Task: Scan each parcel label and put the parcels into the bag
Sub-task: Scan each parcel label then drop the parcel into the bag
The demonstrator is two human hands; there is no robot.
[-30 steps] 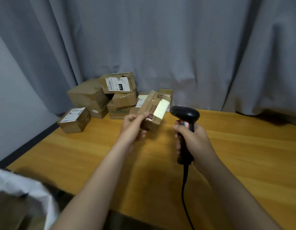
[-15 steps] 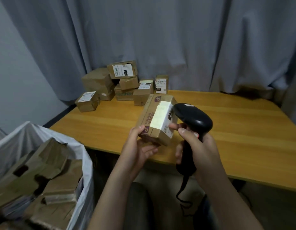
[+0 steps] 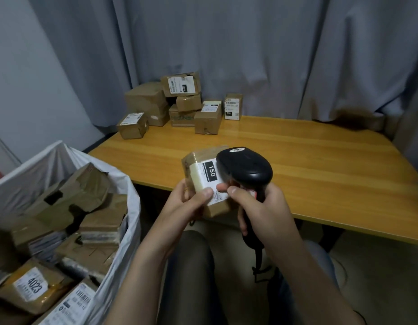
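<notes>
My left hand (image 3: 191, 202) grips a small brown parcel (image 3: 201, 165) with a white label marked 150, held above the table's near edge. My right hand (image 3: 262, 207) grips the handle of a black barcode scanner (image 3: 246, 166), whose head hangs right over the label and hides part of it. A white bag (image 3: 123, 191) stands open at the lower left, filled with several brown parcels. More labelled cardboard parcels (image 3: 180, 106) are stacked at the far left corner of the wooden table (image 3: 297, 156).
A grey curtain hangs behind the table. The scanner's black cable drops toward my lap. My knees are under the table's front edge, between the bag and the table leg at the right.
Both hands drew the parcel and scanner back toward me, from over the table to its near edge. The scanner head moved in over the label. My view tilted down toward the bag.
</notes>
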